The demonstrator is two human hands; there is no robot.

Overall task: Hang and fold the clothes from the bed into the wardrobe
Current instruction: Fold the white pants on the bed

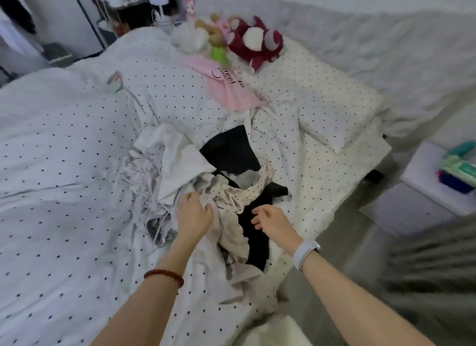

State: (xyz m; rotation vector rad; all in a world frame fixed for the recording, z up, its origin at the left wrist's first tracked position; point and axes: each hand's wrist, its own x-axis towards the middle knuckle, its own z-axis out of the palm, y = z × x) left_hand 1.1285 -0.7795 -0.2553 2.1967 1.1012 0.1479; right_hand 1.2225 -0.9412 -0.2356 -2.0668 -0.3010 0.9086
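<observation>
My left hand point(194, 213) is down on the pile of clothes point(206, 180), fingers bent into a pale cream garment point(230, 232) and gripping a fold of it; a red bead bracelet point(164, 275) sits on that wrist. My right hand point(271, 220) hangs just to the right of it, over a black garment point(253, 240), fingers loosely curled and holding nothing that I can see; I cannot tell if the fingertips touch the cloth. A white band point(305, 254) is on that wrist.

Directly beyond my left hand lies a cream piece with small dark dots point(247, 193), and farther out a white shirt point(177, 162) crumpled up against another black piece point(230, 149). To the left of my left hand a bunch of grey-white fabric with cords point(152, 201) trails down. All of this rests on the bed point(64, 165), whose white cover has black dots.

Farther away from both hands, a pink cloth with dark lettering point(229, 88) lies flat on the cover. Past that, at the far end of the bed, a dark red plush bear point(253, 41) sits next to a brown plush toy point(210, 31). Out to the right of my right hand a dotted pillow point(332, 108) lies on the bed, and beyond the bed's edge stands a white bedside cabinet point(422, 196) with green packets point(461, 165) on top.
</observation>
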